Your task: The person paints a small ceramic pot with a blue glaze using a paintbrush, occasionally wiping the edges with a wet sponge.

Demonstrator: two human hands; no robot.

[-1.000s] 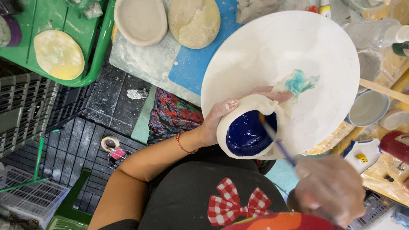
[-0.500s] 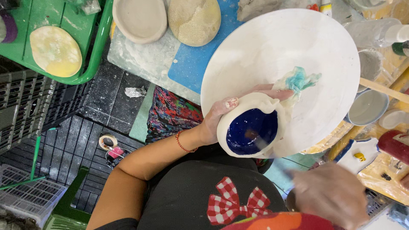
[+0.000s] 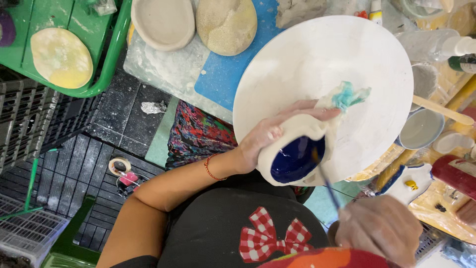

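Just right of centre in the frame, the left hand (image 3: 270, 136) cups a small white clay bowl (image 3: 292, 154) — its inside coated deep blue — fingers wrapped around its outer wall, over a large white dish (image 3: 322, 59). At lower right, the right hand (image 3: 379, 233) pinches a thin brush (image 3: 325, 178), its tip inside the bowl — a green tray (image 3: 106, 59) sits upper left.

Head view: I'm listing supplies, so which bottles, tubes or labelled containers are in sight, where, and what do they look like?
Tube: top edge, above the white plate; white, yellow band, red cap.
Bottle: right edge, lying sideways; dark green, white label.
Cylinder: lower right; red, label unclear.
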